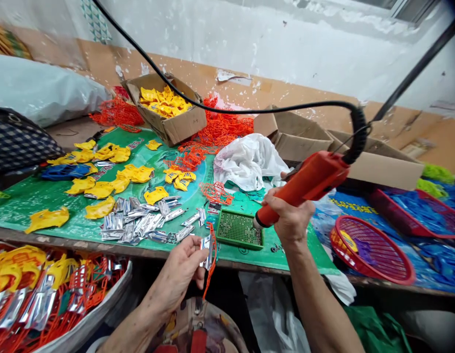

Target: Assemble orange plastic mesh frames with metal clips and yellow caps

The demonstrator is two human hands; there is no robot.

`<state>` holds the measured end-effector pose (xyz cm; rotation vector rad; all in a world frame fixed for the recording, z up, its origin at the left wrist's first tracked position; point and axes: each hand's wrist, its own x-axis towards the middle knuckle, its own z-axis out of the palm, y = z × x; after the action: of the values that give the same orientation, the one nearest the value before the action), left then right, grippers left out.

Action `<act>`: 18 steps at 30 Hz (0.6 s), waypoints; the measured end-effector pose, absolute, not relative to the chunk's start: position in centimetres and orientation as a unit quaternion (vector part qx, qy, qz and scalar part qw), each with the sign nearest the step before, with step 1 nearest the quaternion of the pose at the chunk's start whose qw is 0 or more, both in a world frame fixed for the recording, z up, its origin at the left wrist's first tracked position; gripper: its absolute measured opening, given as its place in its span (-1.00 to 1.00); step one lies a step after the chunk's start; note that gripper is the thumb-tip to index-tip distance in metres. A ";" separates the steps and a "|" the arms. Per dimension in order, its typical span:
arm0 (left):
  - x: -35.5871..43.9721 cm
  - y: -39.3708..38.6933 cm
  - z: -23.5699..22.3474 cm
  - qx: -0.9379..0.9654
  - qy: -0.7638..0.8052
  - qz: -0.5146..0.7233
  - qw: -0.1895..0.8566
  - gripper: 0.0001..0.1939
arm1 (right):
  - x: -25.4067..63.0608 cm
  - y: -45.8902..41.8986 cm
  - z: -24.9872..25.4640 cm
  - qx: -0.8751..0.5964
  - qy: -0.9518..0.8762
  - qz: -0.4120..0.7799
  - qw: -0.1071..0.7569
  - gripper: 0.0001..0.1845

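Observation:
My left hand [174,277] pinches a silver metal piece [206,247] together with a thin orange-red plastic frame [212,268], just over the table's front edge. My right hand [293,218] is wrapped round a red electric screwdriver [304,184], tilted so that its tip points down at the green perforated tray [242,242]. Small dark bits that look like screws lie in this tray. Left of it, a heap of silver metal pieces [135,220] is spread on the green table cover [84,230]. Yellow plastic parts [137,173] lie behind the heap.
A black cable [271,109] arcs overhead to the screwdriver. Behind stand a cardboard box [185,126] of yellow parts, tangled orange-red frames [227,125] and a white plastic bag [249,159]. A red basket [374,250] is at right; a full sack [119,289] sits at lower left.

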<state>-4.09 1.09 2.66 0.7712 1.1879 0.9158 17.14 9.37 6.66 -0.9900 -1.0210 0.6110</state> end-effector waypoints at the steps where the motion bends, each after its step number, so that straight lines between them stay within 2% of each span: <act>1: -4.0 1.1 2.5 0.350 0.525 0.399 0.665 -0.65 | 17.3 9.7 6.2 -0.454 -0.458 0.277 0.712 -0.83; 7: -3.7 1.8 2.0 0.378 0.525 0.365 0.670 -0.72 | 17.3 10.5 4.9 -0.466 -0.470 0.267 0.701 -0.86; 18: -3.1 2.6 2.7 0.351 0.516 0.364 0.691 -0.71 | 17.9 11.2 3.3 -0.491 -0.466 0.269 0.686 -0.87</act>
<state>-3.11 2.57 2.68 0.7844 1.1525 0.8142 17.94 11.16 3.34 -1.0994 -1.0430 0.6017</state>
